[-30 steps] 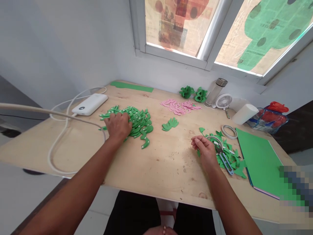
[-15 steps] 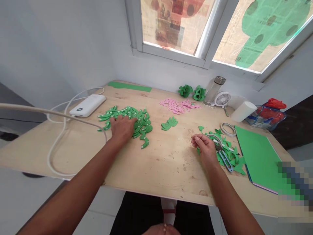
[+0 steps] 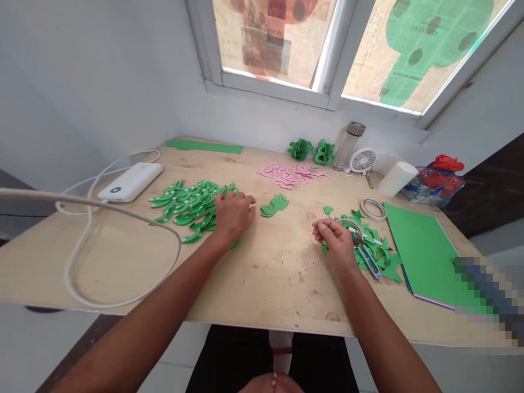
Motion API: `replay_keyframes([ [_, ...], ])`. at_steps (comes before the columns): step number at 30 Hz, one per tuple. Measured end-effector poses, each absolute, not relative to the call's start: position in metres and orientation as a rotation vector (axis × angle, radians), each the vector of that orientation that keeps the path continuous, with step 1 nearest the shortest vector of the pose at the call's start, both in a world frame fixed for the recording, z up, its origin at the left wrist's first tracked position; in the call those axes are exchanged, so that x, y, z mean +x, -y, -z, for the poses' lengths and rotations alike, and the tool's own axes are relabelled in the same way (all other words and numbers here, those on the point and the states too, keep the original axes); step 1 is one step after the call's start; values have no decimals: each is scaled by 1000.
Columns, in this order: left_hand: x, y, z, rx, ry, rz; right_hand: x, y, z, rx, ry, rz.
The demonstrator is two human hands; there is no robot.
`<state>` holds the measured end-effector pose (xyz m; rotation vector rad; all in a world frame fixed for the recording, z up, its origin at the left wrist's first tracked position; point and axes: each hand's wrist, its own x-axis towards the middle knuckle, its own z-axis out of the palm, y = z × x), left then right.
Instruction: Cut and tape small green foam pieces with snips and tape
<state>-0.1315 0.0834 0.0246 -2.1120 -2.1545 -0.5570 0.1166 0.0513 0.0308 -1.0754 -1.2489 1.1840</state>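
My left hand (image 3: pixel 234 214) rests palm down on the right edge of a pile of green curved paper cutouts (image 3: pixel 188 204), which carry small whitish patches. Its fingers are bent and slightly apart, touching the pile and covering part of it. A smaller cluster of green paper cutouts (image 3: pixel 275 205) lies just right of that hand. Over the table on the right, my right hand (image 3: pixel 334 238) is closed, thumb against the curled fingers; anything between them is hidden. Beside it, blue-handled scissors (image 3: pixel 368 259) lie on green paper scraps (image 3: pixel 387 256), near a roll of tape (image 3: pixel 347 225).
Pink paper cutouts (image 3: pixel 289 176) lie farther back, before two green paper flowers (image 3: pixel 301 149). A bottle (image 3: pixel 349 146), small fan (image 3: pixel 362 160) and white roll (image 3: pixel 397 179) stand at the back right. Green sheets (image 3: pixel 426 251) lie right; a power bank (image 3: pixel 131 182) and looping cable (image 3: pixel 88 240) lie left.
My left hand has moved right across the green pile, from its middle to its right edge, uncovering the left part. My right hand stays closed near the scissors. The view has shifted slightly.
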Motion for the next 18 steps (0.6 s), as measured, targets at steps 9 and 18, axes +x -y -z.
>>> replay_keyframes([
  [9, -92, -106, -22, -2307, 2242, 308, 116, -50, -36, -1071, 1230, -1180],
  [18, -72, -74, -17, -2416, 2141, 433, 117, -50, -37, -1049, 1248, -1170],
])
